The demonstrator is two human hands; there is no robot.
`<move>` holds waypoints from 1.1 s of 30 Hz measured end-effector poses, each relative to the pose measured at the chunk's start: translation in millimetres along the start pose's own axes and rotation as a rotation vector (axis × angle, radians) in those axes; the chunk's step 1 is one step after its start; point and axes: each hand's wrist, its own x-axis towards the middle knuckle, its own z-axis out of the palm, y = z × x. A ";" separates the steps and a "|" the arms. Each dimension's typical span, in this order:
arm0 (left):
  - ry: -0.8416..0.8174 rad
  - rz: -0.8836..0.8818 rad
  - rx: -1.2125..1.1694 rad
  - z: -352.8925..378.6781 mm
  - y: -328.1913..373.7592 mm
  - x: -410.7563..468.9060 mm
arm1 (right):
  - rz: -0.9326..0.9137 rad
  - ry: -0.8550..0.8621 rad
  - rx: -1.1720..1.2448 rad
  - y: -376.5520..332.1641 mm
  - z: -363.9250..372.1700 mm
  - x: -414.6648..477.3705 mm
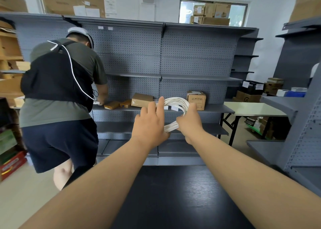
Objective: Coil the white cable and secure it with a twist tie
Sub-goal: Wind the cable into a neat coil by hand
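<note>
Our right hand (189, 120) grips the coiled white cable (177, 101) so loops stay bunched; our left hand (150, 124), fingers straight, steadies it.

Two hands (149, 124) (190, 123); one white cable (177, 102); four brown boxes (141, 100) (196, 100) (112, 105) (125, 103) on the shelf (217, 108); one other person (59, 83)

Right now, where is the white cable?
In the head view, the cable is coiled at centre, between the left hand and right hand, before a shelf box.
</note>
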 end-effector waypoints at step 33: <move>-0.128 0.139 0.140 19.1 -20.5 -2.5 | -0.620 -0.280 -1.037 25.5 5.9 -3.7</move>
